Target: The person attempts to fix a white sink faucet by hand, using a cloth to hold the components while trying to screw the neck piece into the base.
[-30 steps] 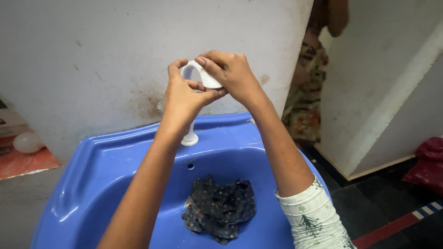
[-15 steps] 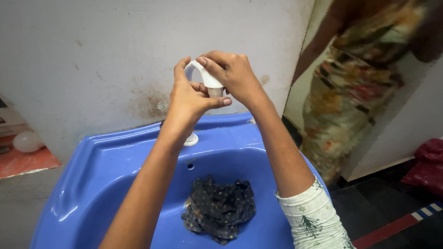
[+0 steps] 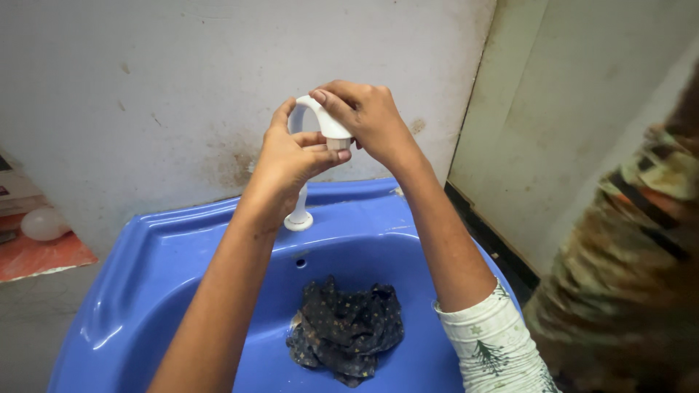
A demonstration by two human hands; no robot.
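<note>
The right hand (image 3: 368, 116) is closing over the curved spout of the white tap (image 3: 320, 120), which is standing at the back rim of the blue sink (image 3: 182, 240); the left hand (image 3: 291, 156) is gripping it from below, seemingly steadying it; a dark wet cloth (image 3: 346, 327) is lying in the basin under the spout.

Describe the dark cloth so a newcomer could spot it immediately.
Find the blue sink against the stained white wall. Below the white tap that both hands grip, a crumpled wet cloth lies in the basin. It is the only dark, speckled thing there.
</note>
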